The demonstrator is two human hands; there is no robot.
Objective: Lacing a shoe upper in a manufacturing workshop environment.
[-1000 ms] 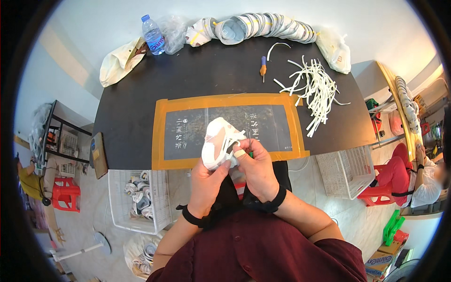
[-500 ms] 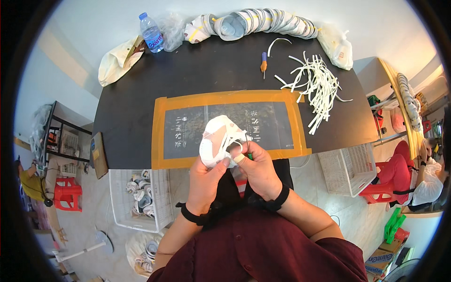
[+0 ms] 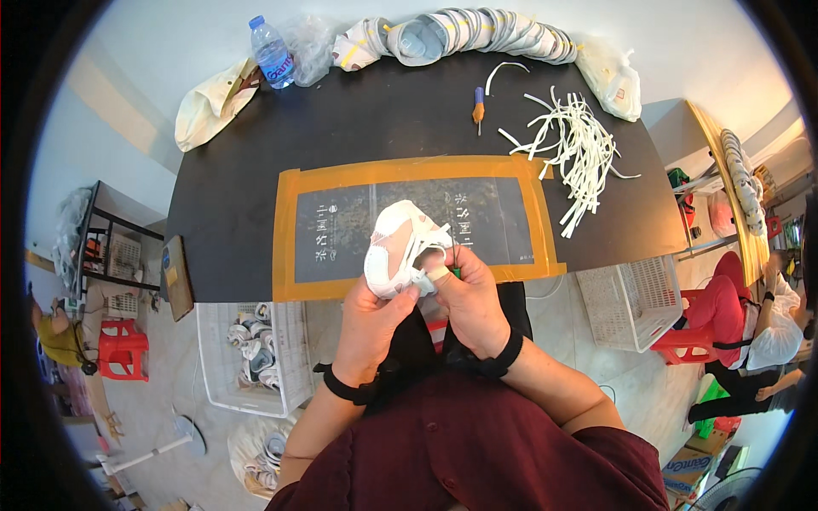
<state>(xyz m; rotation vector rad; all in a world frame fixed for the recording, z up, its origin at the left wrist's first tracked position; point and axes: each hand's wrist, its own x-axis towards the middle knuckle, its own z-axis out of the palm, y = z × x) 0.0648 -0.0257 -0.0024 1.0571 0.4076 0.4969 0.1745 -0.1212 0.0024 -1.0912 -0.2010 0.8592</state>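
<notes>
A white and beige shoe upper (image 3: pixel 394 247) with white laces is held up over the near edge of the table, toe side pointing away. My left hand (image 3: pixel 375 319) pinches its near end, thumb on top and fingers underneath. My right hand (image 3: pixel 471 298) is closed at the upper's right side, by the lace loops. A thin tool with a green handle (image 3: pixel 457 272) sticks out of my right hand, its narrow shaft pointing away; the tip is too small to make out. Light tape wraps one right finger.
A dark mat (image 3: pixel 503 226) edged with orange tape covers the table's near part. White laces (image 3: pixel 579 153) lie in a heap at right, near an orange-and-blue-handled awl (image 3: pixel 479 109). Stacked shoe uppers (image 3: pixel 481 34) line the back, beside a water bottle (image 3: pixel 271 53). Crates (image 3: pixel 630 311) stand below.
The shoe upper has tilted slightly in my hands, and my right fingers have shifted a little at the laces. At far right, another person in dark trousers has come into view.
</notes>
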